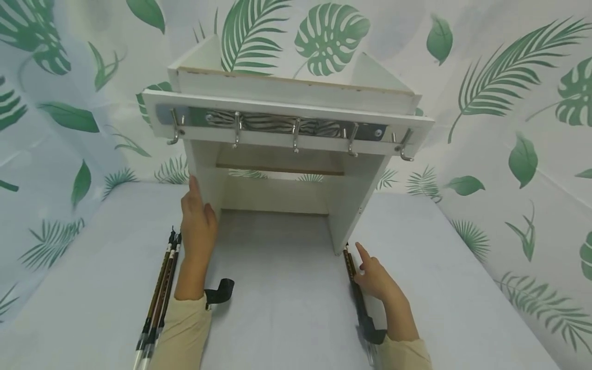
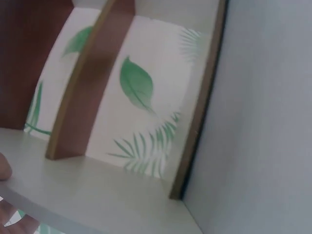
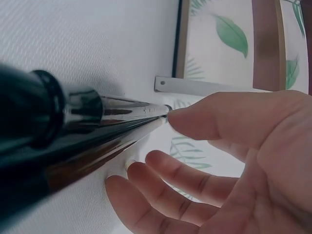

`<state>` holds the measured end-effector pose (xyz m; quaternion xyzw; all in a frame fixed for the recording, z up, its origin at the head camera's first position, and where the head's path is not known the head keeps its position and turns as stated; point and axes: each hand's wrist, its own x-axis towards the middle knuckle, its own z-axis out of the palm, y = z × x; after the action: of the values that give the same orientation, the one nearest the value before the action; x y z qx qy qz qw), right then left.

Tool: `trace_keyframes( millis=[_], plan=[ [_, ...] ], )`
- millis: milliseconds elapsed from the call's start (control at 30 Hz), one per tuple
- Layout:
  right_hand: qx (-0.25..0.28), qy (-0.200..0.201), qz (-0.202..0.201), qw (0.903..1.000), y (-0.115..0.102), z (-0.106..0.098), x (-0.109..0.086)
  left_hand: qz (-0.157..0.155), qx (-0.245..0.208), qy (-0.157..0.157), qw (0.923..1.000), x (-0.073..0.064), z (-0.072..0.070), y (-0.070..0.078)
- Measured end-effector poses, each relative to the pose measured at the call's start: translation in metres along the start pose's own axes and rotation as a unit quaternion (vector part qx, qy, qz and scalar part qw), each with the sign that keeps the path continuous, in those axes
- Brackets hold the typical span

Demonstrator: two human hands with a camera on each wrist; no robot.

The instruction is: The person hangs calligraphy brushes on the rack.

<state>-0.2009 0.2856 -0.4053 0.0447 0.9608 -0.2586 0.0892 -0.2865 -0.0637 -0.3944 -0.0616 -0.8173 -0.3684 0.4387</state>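
A white wooden shelf unit point(image 1: 296, 90) stands at the far end of the table, with a strip of metal hooks point(image 1: 296, 134) across its front. My left hand point(image 1: 196, 226) holds the unit's left side panel point(image 2: 97, 190). In the left wrist view its thumb lies on the inner face and its fingers show past the panel's edge. Beside the foot of the right side panel point(image 1: 358, 208), my right hand point(image 1: 376, 277) is beside slim brown-handled brushes point(image 1: 350, 267), its fingers loosely bent. The right wrist view has its thumb close to the brushes' tips; contact is unclear.
More dark-handled brushes point(image 1: 162, 288) with clear caps lie together on the white tabletop point(image 1: 277, 298), left of my left forearm. A leaf-patterned cloth point(image 1: 485, 103) hangs behind and around the table. Black wrist cameras point(image 1: 222, 291) sit on both wrists.
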Motion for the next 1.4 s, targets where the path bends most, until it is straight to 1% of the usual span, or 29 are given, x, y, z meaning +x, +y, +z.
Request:
trace_keyframes(
  millis=[100,200,300,533,700,800,933,1100,1200,1400],
  plan=[
    [-0.007,-0.007,0.003,0.9999,0.0017,0.0034,-0.0005,0.011,0.006,-0.007,0.9999,-0.0047,0.001,-0.0048],
    [-0.015,-0.007,0.009,0.9998,0.0022,0.0052,0.0008,0.036,-0.002,0.004,0.9994,-0.0053,0.0011,-0.0062],
    [-0.023,-0.008,0.013,0.9996,0.0024,0.0054,0.0024,0.047,-0.01,0.01,0.9988,-0.0038,0.0003,-0.0055],
    [-0.026,-0.012,0.001,0.9996,0.0015,0.0042,0.0029,0.044,-0.007,-0.003,0.999,-0.0005,-0.0025,-0.0023],
    [-0.031,-0.016,-0.005,0.9994,0.0031,0.0045,0.0016,0.034,0.0,-0.014,0.9993,-0.0017,-0.0042,-0.0013],
    [-0.031,-0.015,-0.004,0.9994,0.0043,0.0041,0.0013,0.031,-0.001,-0.015,0.9994,-0.0023,-0.0048,-0.0013],
    [-0.03,-0.019,0.007,0.9993,0.0045,0.0029,0.0014,0.032,-0.003,-0.013,0.9994,-0.0019,-0.0046,-0.0013],
    [-0.033,-0.036,0.041,0.998,0.0039,0.0028,0.0004,0.036,-0.001,-0.013,0.9993,-0.0015,-0.0044,-0.0013],
    [-0.022,-0.044,0.057,0.9972,0.0039,0.0035,-0.0005,0.043,-0.001,-0.008,0.9991,-0.0015,-0.0045,-0.0016],
    [0.004,-0.051,0.066,0.9965,0.003,0.0038,-0.0015,0.06,-0.008,0.005,0.9982,-0.0016,-0.0046,-0.0031]
  ],
)
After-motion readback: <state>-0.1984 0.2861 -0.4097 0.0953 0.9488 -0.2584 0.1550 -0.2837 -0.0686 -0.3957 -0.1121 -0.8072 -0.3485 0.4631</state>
